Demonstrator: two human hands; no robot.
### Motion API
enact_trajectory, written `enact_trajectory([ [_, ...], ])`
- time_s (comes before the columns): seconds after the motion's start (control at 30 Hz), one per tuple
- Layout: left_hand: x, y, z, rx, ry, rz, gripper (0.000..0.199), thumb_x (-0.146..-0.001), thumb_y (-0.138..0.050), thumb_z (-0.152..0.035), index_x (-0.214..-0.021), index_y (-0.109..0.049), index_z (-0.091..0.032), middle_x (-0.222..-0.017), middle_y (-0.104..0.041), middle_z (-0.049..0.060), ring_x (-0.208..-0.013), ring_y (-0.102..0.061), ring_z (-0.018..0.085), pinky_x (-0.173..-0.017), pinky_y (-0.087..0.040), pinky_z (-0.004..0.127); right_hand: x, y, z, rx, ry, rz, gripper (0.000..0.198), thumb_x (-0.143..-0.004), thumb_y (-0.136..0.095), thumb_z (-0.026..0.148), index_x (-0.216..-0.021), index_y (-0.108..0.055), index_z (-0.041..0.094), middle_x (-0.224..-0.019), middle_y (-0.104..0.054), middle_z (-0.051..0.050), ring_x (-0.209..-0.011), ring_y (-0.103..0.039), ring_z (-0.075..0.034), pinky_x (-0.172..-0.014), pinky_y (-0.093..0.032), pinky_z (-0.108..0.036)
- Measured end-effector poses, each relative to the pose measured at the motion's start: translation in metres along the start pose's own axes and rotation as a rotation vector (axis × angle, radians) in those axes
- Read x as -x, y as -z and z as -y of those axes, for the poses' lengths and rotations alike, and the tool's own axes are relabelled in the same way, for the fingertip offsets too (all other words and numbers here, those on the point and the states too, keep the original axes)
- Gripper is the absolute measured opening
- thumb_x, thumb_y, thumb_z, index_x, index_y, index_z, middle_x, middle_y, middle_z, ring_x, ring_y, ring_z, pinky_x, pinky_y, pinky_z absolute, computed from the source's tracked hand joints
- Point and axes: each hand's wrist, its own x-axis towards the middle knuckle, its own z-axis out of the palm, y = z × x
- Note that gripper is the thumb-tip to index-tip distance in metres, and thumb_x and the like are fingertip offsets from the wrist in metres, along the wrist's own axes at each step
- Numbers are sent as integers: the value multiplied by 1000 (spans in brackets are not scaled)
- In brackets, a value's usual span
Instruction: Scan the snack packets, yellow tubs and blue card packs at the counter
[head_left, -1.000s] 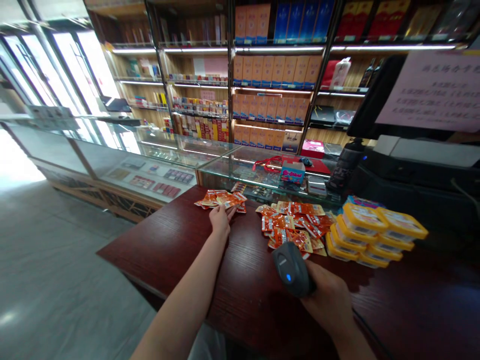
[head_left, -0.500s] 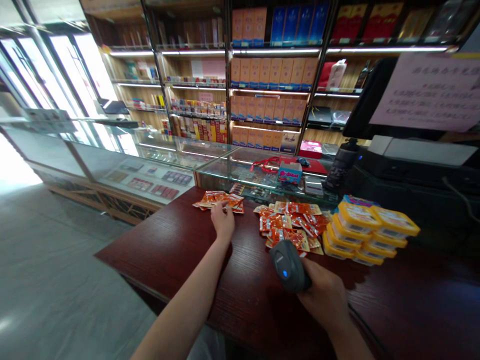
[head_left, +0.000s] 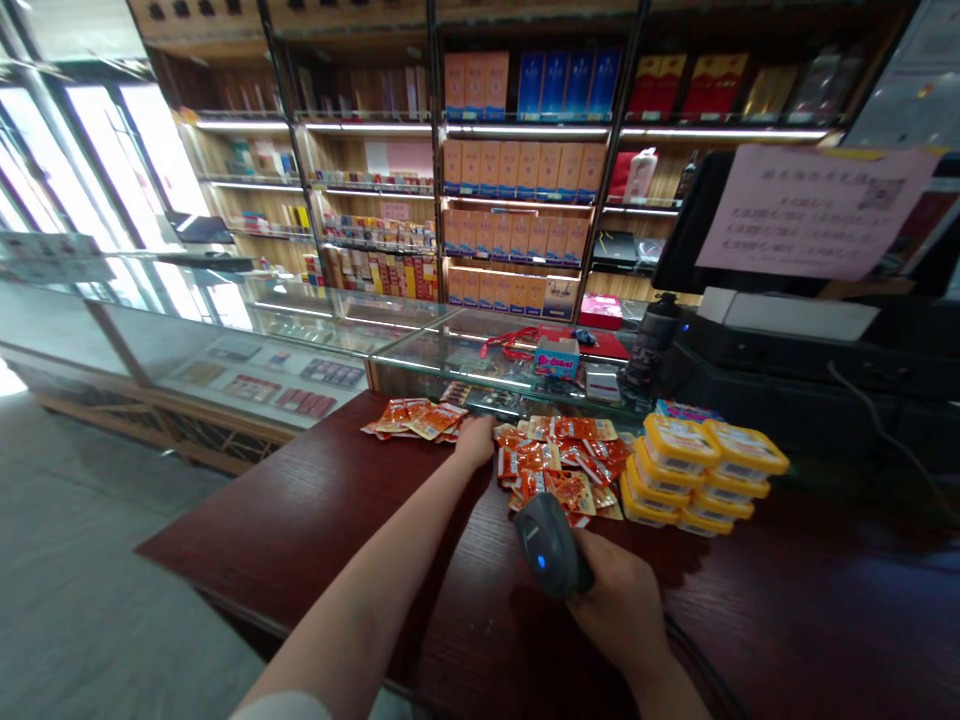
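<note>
My right hand (head_left: 619, 590) is wrapped around the handle of a dark grey barcode scanner (head_left: 546, 545), which shows a lit blue light. The scanner is held above the dark wooden counter, just in front of a large pile of orange snack packets (head_left: 566, 458). My left hand (head_left: 475, 442) reaches to the left edge of that pile, between it and a smaller pile of orange packets (head_left: 416, 418). The back of the hand faces me and its fingertips are hidden, so whether it grips a packet cannot be seen.
Stacked yellow plastic tubs (head_left: 686, 470) stand right of the large pile. Behind them are a black bottle (head_left: 652, 340) and a monitor bearing a pink paper sign (head_left: 810, 210). A glass display case (head_left: 420, 365) borders the counter's back. The scanner's cable (head_left: 697, 655) trails at lower right.
My left hand has moved right, from the smaller packet pile to the edge of the larger one. My right hand still holds the scanner. The camera view has shifted slightly.
</note>
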Motion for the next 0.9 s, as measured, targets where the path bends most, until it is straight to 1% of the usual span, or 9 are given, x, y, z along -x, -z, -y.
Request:
enact_trajectory([
  [0.13,-6,-2,2,126,74,-38,38,-73,-60,-9,-110,-65,-16,-103,-69,13,-104,-61,26,-94,-42,34,0,-1,1,-11,18,-12,29,-75,-52,19,-102,-63,20,-85,-71,-6,-79,-66,-21,-72,-46,-29],
  [0.27,-11,-1,3,364,187,-83,46,-64,-68,-7,-109,-65,-14,-102,-70,13,-100,-63,25,-91,-45,33,-1,-1,1,-9,14,-11,33,-73,-52,15,-103,-63,19,-85,-71,-5,-79,-66,-21,-71,-45,-29],
  [0.37,-16,-3,2,536,257,-101,37,-59,-69,-4,-95,-69,-12,-91,-72,11,-92,-65,25,-84,-48,31,-1,1,2,-20,-3,6,33,-71,-51,14,-102,-62,20,-84,-70,-4,-79,-66,-21,-70,-44,-29],
  [0.5,-20,-6,-5,803,361,-82,6,-64,-69,-12,-68,-65,-13,-64,-66,6,-71,-66,21,-67,-51,29,-1,1,3,-20,-20,14,32,-71,-53,15,-101,-62,21,-84,-70,-3,-78,-66,-21,-69,-43,-30],
  [0.57,-21,-5,-10,944,409,-52,11,-64,-73,-14,-63,-61,-13,-60,-64,5,-64,-65,19,-63,-52,28,-1,1,3,-17,-21,16,32,-71,-53,15,-101,-62,21,-84,-70,-3,-79,-66,-22,-69,-42,-30],
  [0.63,-21,-1,-16,1060,442,-18,19,-59,-77,-11,-61,-58,-13,-61,-63,4,-61,-64,16,-62,-53,27,-1,-1,2,-18,-15,11,33,-71,-53,16,-102,-62,20,-85,-70,-4,-80,-66,-22,-71,-43,-30],
  [0.7,-20,5,-20,1144,459,6,25,-55,-79,-8,-60,-56,-13,-62,-63,4,-60,-64,14,-62,-53,26,0,-2,1,-22,-1,1,33,-71,-53,16,-104,-62,20,-87,-71,-4,-81,-66,-22,-72,-43,-30],
  [0.8,-15,15,-22,1218,451,-3,26,-59,-79,-9,-63,-54,-14,-62,-61,1,-57,-61,11,-61,-52,23,1,-3,0,-16,17,-18,33,-73,-53,17,-105,-61,20,-87,-71,-5,-80,-66,-21,-71,-44,-29],
  [0.9,-5,27,-20,1273,322,-89,25,-62,-78,-17,-70,-54,-15,-62,-60,-2,-57,-60,10,-59,-52,22,1,-1,0,14,22,-35,31,-74,-54,19,-104,-62,19,-88,-71,-6,-80,-67,-22,-71,-45,-30],
])
